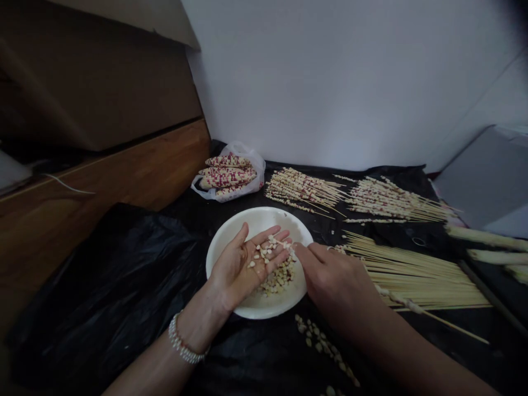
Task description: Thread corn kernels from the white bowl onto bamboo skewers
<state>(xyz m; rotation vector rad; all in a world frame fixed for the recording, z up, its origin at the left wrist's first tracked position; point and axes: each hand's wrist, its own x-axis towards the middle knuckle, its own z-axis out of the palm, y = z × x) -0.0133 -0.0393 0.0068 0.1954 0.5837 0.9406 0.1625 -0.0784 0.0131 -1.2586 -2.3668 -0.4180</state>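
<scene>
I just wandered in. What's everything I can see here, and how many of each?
Bowl: one, white, centre
Sheeting: uncounted, black, underneath
Loose kernels: many, mostly pale, in bowl and on sheeting
Bag: one, translucent white, behind bowl
Cobs: several, cream and purple-red, in bag
Kernel-threaded sticks: two bundles, cream and reddish, near wall
Wall: white, back
Thin sticks: many, pale yellow, right of bowl
Cob-like pieces: about three, pale, far right
Board: one, brown, left
Box: one, brown, upper left
Skewer: one, pale, lower right
Bracelet: one, whitish, left wrist
Left hand: one, over bowl, kernels on palm
Right hand: one, right of bowl, gripping skewer
</scene>
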